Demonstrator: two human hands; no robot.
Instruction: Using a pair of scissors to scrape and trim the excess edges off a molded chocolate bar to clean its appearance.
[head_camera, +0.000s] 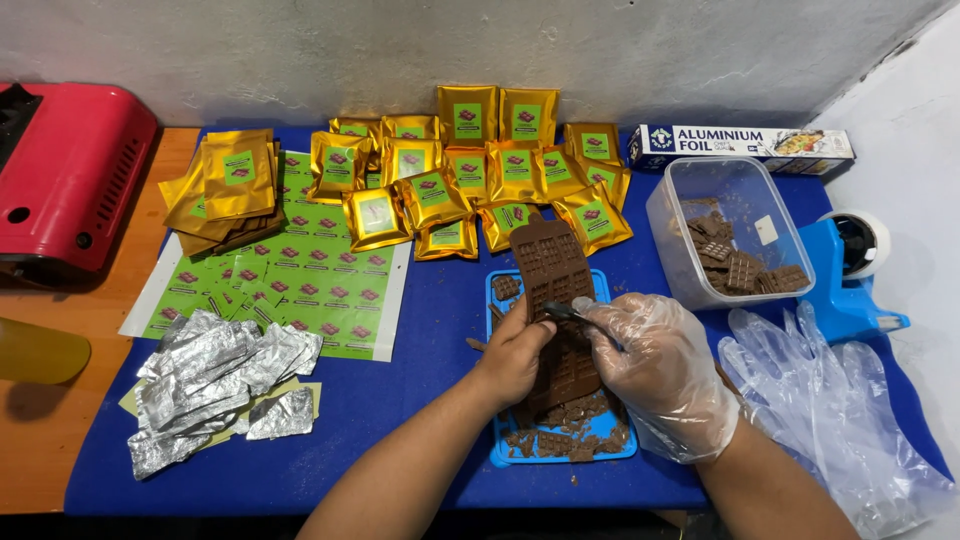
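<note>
The brown mould (551, 268), over the blue tray (497, 450), is gripped by the bare left hand (515, 355). A small dark tool (565, 312) is pinched by the gloved right hand (660, 375); its tip is hidden.

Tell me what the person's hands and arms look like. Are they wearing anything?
The right hand wears a thin, clear plastic glove, loose and crinkly, that ends in a baggy cuff at the wrist. The left hand is bare, with no glove. Both forearms are bare too: no sleeves show, and I see no watch, ring or bracelet.
</note>
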